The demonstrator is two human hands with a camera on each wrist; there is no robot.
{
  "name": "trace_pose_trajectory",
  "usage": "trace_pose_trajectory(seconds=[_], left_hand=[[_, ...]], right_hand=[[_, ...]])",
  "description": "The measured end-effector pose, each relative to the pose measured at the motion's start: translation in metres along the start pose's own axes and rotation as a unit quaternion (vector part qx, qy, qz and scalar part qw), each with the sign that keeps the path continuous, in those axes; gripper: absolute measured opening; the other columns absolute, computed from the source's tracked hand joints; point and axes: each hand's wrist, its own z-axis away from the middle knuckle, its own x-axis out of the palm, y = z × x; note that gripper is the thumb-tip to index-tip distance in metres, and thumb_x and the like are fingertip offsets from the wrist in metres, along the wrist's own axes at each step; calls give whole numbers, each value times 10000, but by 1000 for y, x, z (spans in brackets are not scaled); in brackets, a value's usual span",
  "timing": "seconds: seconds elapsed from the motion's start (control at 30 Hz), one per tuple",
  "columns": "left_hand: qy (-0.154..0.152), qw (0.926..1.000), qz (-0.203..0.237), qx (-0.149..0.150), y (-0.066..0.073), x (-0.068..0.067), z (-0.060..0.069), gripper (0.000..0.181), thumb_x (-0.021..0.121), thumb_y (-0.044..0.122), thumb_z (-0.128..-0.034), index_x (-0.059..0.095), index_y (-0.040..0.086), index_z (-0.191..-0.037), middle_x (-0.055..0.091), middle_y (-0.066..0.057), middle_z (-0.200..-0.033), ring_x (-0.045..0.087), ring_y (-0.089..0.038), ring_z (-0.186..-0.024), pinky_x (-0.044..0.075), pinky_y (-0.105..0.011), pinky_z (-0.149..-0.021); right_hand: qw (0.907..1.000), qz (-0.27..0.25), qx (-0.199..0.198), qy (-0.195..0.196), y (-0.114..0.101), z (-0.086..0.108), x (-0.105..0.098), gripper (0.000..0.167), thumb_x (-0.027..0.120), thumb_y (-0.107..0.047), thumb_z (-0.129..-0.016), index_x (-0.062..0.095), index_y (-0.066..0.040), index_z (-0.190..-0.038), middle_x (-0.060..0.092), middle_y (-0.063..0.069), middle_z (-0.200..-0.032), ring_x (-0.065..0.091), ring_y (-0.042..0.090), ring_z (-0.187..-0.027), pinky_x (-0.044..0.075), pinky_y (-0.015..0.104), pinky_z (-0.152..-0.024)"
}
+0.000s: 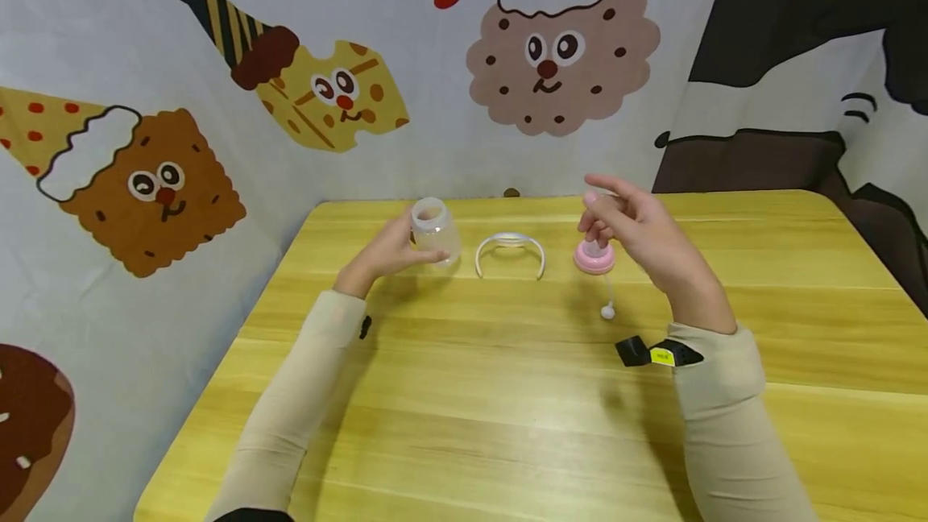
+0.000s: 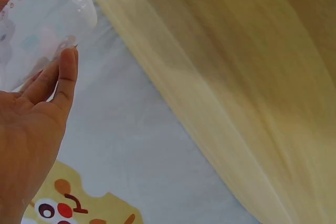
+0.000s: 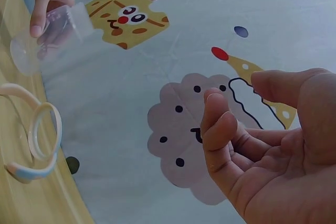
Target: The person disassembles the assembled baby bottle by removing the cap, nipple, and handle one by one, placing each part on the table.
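Note:
My left hand (image 1: 383, 253) holds a clear baby bottle (image 1: 439, 242), uncapped with its mouth up, between thumb and fingers near the table's far edge. In the left wrist view, the bottle (image 2: 37, 30) shows faint printed figures. My right hand (image 1: 648, 238) hovers above a pink bottle collar (image 1: 594, 264) with a clear teat, its fingers loosely bent. Nothing lies in the palm in the right wrist view; in the head view the fingertips overlap the teat's top. A thin straw with a white weighted end (image 1: 607, 312) trails from the collar. Between the hands lies a white bottle handle (image 1: 511, 238).
The wood-grain table (image 1: 493, 409) reaches to a white cloth backdrop (image 1: 428, 39) printed with cartoon biscuits and cheese. A black wrist camera strap (image 1: 661, 354) sits on the right sleeve.

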Motion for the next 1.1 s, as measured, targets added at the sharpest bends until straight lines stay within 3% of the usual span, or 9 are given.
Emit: trace_pose_trajectory(seconds=[0.23, 0.47, 0.7, 0.83, 1.1], left_hand=[[-114, 9990, -122, -411, -5, 3, 0, 840, 889, 286, -888, 369, 4, -1486, 604, -190, -1344, 631, -333, -1154, 543, -503, -970], [-145, 9977, -442, -494, -4, 7, -2, 779, 891, 259, -888, 397, -34, -1415, 597, -201, -1256, 610, -334, -1029, 532, -489, -882], [-395, 9965, -405, -609, -6, 16, -2, 790, 892, 259, -885, 377, 9, -1430, 618, -199, -1288, 643, -345, -1111, 553, -497, -940], [-384, 9960, -456, -666, -7, 11, -1, 819, 910, 244, -862, 399, 17, -1459, 641, -193, -1295, 664, -347, -1102, 566, -498, -931], [-514, 9940, -574, -774, 0, -1, -9, 851, 951, 271, -808, 452, 71, -1468, 652, -174, -1312, 660, -356, -1140, 555, -529, -970]], right_hand=[[9999, -118, -51, -91, 1, 0, 2, 609, 561, -276, -1118, 346, -33, -1634, 668, 15, -971, 629, 148, -892, 563, 221, -777], [9999, -4, -85, -109, 0, 2, 2, 587, 556, -254, -1119, 361, -31, -1627, 665, 36, -980, 625, 175, -851, 560, 227, -754], [9966, -410, -434, 561, -1, 7, 1, 493, 586, -173, -1099, 483, -20, -1555, 684, 4, -903, 630, 162, -825, 555, 208, -740], [9933, -608, -507, 847, -3, 5, 0, 465, 600, -160, -1088, 522, -12, -1522, 683, 16, -887, 621, 176, -807, 546, 208, -725], [9888, -975, -445, 1041, -2, 1, -3, 451, 613, -142, -1077, 545, 6, -1497, 678, 28, -877, 616, 174, -786, 538, 203, -714]])
